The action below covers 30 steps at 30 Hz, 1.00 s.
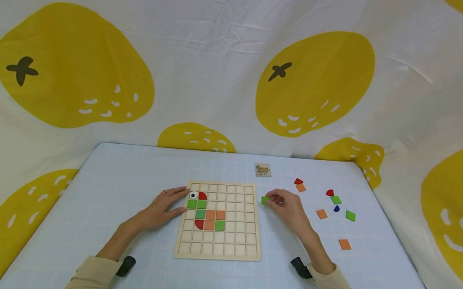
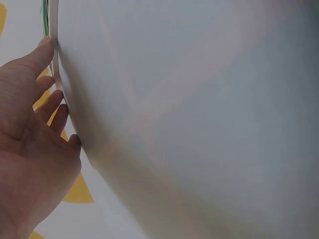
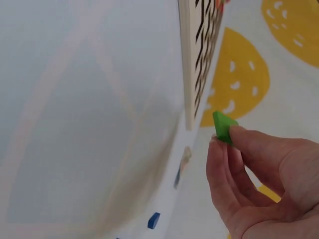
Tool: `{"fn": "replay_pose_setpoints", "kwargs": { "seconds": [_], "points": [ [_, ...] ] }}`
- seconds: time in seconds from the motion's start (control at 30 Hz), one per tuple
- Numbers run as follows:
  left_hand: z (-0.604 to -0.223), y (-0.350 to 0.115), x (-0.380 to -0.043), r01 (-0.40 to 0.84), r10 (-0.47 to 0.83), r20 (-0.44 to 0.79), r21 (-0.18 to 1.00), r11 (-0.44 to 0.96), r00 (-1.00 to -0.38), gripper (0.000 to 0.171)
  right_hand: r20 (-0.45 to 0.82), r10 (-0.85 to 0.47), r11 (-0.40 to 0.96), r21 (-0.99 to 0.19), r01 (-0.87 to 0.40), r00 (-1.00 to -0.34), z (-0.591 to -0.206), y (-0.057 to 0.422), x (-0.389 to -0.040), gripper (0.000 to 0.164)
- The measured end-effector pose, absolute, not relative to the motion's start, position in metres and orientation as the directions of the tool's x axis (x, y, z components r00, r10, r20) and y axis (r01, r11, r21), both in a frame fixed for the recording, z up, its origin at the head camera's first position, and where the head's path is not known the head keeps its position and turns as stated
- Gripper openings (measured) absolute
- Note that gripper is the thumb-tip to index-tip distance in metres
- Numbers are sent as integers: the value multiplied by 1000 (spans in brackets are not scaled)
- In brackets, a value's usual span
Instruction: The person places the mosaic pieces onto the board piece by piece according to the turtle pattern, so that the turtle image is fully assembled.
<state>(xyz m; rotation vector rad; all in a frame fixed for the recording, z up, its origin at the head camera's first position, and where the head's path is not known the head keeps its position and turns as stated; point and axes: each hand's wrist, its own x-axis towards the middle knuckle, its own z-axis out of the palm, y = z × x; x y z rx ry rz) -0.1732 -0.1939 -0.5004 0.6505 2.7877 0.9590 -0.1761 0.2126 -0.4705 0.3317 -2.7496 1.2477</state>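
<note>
Between thumb and fingertips my right hand [image 1: 289, 208] pinches a green square tile [image 1: 264, 201], just off the right edge of a wooden grid board [image 1: 179, 242]. The right wrist view shows the green tile [image 3: 223, 127] raised above the table. My left hand [image 1: 158, 208] rests at the board's left edge, fingers loosely extended and touching it. Set in the board's upper left are an eye tile [image 1: 193, 195], red quarter-round tiles [image 1: 202, 196], green tiles [image 1: 220, 225] and orange tiles [image 1: 209, 225], which adjoin one another.
Loose tiles lie right of my right hand: orange squares [image 1: 345, 244], green squares [image 1: 351, 216], red pieces [image 1: 330, 192] and a small blue piece [image 1: 336, 208]. A small pattern card [image 1: 263, 170] lies behind the board. A fruit-print cloth [image 1: 219, 74] hangs at the table's back.
</note>
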Motion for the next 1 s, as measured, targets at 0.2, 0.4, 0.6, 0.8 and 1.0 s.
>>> {"fn": "replay_pose_setpoints", "kwargs": {
  "seconds": [0.2, 0.4, 0.6, 0.8, 1.0],
  "points": [
    [-499, -194, -172, 364, 441, 30, 615, 699, -897, 63, 164, -192, 623, -742, -250, -968, -469, 193, -176, 14],
    [-499, -195, -172, 375, 449, 37, 612, 696, -893, 63, 162, -246, 592, -756, -280, -956, -471, 176, -177, 13],
    [-500, -195, -172, 368, 445, 30, 614, 698, -895, 63, 143, -296, 563, -773, -293, -945, -473, 162, -175, 12],
    [-501, -195, -172, 366, 443, 31, 616, 697, -896, 63, 126, -377, 534, -780, -327, -918, -477, 151, -174, 9],
    [-500, -195, -172, 369, 444, 33, 614, 698, -895, 63, 91, -427, 516, -792, -326, -900, -479, 144, -172, 7]
  ]
}}
